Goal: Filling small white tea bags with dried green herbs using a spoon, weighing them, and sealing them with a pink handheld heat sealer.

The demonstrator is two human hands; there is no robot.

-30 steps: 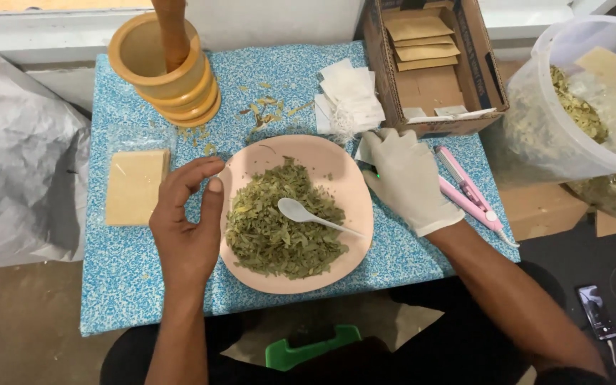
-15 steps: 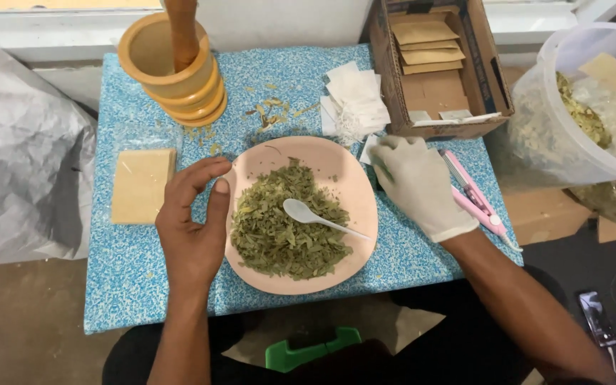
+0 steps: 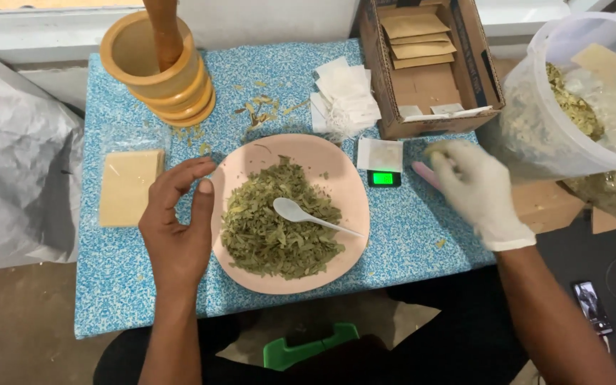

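My bare left hand [image 3: 176,228], released, touches the pink plate's [image 3: 336,160] rim; dried leaves [image 3: 276,228] are light and crumbly, so lift with the spoon [image 3: 308,215]. Gloved right hand [image 3: 475,189]: grip unclear.

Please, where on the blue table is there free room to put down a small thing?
Free: the near left corner of the table, in front of the tan packet and beside the left hand. Also the strip between the pink plate and the gloved right hand. Crowded: the far edge, around the mortar, white sachets and cardboard box.

Small herb-packing workbench — wooden mortar [image 3: 155,68], pocket scale [image 3: 383,177], carton of sachets [image 3: 425,60].
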